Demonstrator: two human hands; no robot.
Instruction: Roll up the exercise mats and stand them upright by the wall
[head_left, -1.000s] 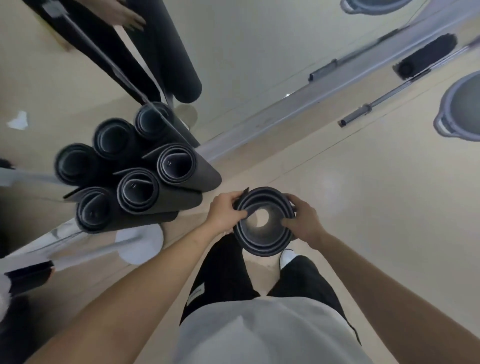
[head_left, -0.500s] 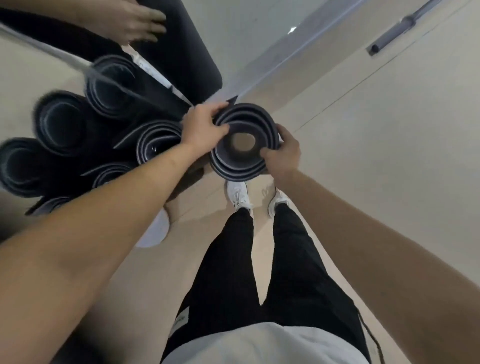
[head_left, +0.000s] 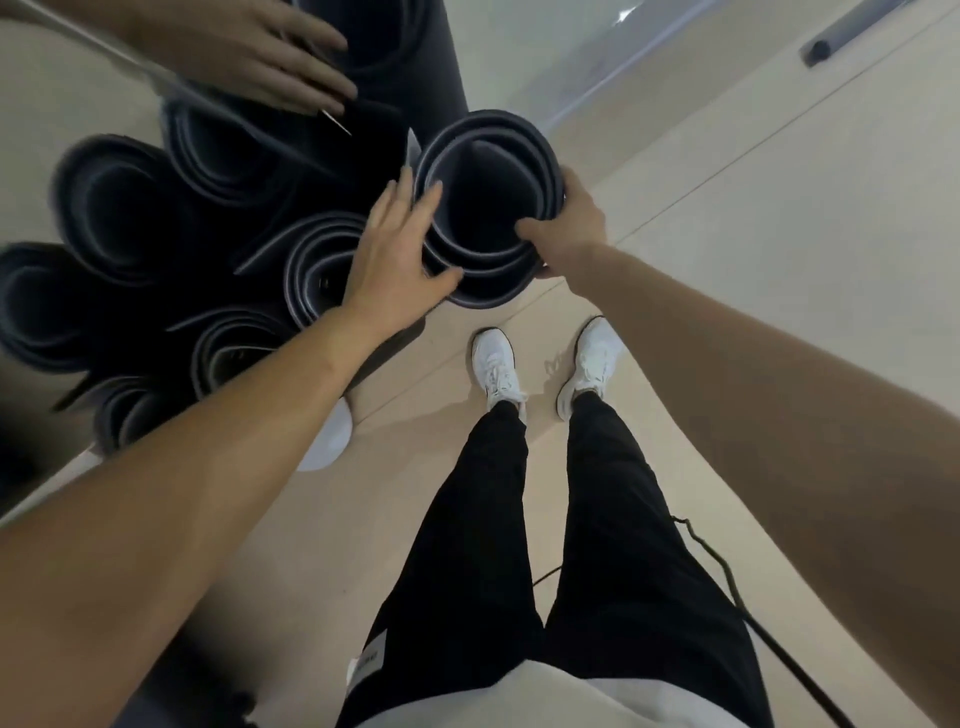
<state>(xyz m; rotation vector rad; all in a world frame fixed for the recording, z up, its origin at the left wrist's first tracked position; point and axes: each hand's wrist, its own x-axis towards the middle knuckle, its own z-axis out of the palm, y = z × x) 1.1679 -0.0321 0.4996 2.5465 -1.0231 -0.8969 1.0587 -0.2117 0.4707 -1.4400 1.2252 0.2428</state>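
Note:
A rolled dark grey exercise mat (head_left: 488, 156) stands upright just in front of my feet, seen from above as a spiral. My right hand (head_left: 569, 228) grips its right rim, thumb hooked over the edge. Against its left side lies my left hand (head_left: 400, 260), fingers spread and thumb under the rim. Several other rolled mats (head_left: 130, 208) stand bunched together to the left, against a mirrored wall (head_left: 519, 41).
The mirror reflects a hand (head_left: 249, 47) and a mat at the top. A white round base (head_left: 327, 441) sits on the beige floor under my left forearm. A black cable (head_left: 727, 582) trails on the floor at the right. My white shoes (head_left: 496, 369) stand close to the mat.
The mat has moved closer to the bunch of standing mats and the mirror. My left hand has loosened, its fingers now spread along the mat's side.

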